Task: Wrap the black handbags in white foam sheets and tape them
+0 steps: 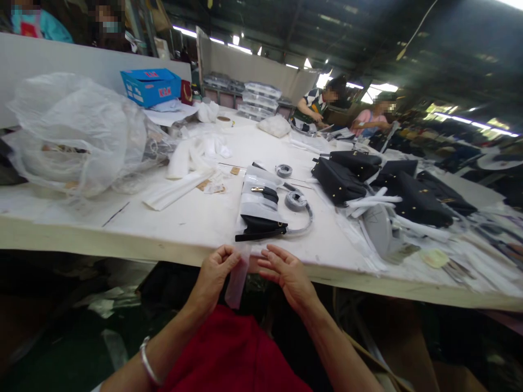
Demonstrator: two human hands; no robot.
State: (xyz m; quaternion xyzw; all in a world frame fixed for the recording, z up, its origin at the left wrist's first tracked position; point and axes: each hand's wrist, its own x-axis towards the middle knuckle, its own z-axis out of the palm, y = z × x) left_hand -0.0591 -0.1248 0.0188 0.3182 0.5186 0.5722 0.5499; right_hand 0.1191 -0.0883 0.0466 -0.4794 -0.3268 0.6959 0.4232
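Note:
Between thumb and fingers, my left hand [219, 268] pinches a strip of thin translucent plastic film [237, 283], which hangs down past the table's front edge. My right hand [285, 269] is to the right of the strip, fingers spread, with nothing seen in it. Just beyond both hands a small black handbag [261, 223] lies on the table, partly covered in white wrapping, a gold clasp showing on its black strap. A grey wrapped strap [304, 220] curves from its right side, with a coiled end [295, 200]. Another small coil [283, 171] lies behind.
White table [196, 228] spans the view. Left: a large clear plastic bag [77, 130], a blue box [151, 87], white foam sheets [180, 188]. Right: several black bags [339, 179], white rolled tubes [373, 201]. Two people [316, 106] work at the back right.

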